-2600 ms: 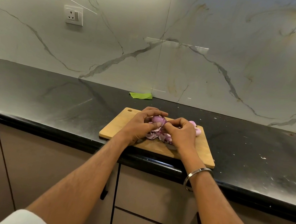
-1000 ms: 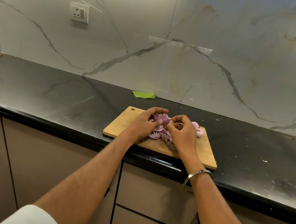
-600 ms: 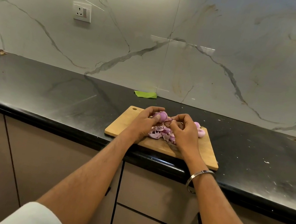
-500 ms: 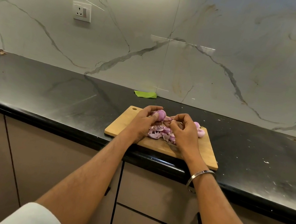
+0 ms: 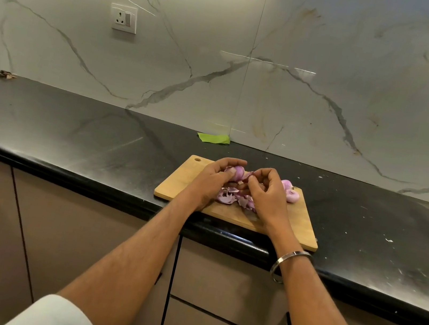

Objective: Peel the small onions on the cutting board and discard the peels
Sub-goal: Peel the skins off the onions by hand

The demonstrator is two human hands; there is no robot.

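— Wooden board [image 5: 182, 178] on the black counter [image 5: 71, 134]: what's the left hand [image 5: 212, 180] doing?
— Its fingers curl round a small onion [image 5: 239, 172], held just above the board's far edge.
— And the right hand [image 5: 269, 192]?
— Just beside the left one, fingertips pinching a strip of peel [image 5: 247, 176] that runs off that onion.
— Where's the rest?
— Loose peels [image 5: 226, 196] lie on the board below and between both hands. Two more onions [image 5: 289, 191] sit just right of the right hand, touching each other.
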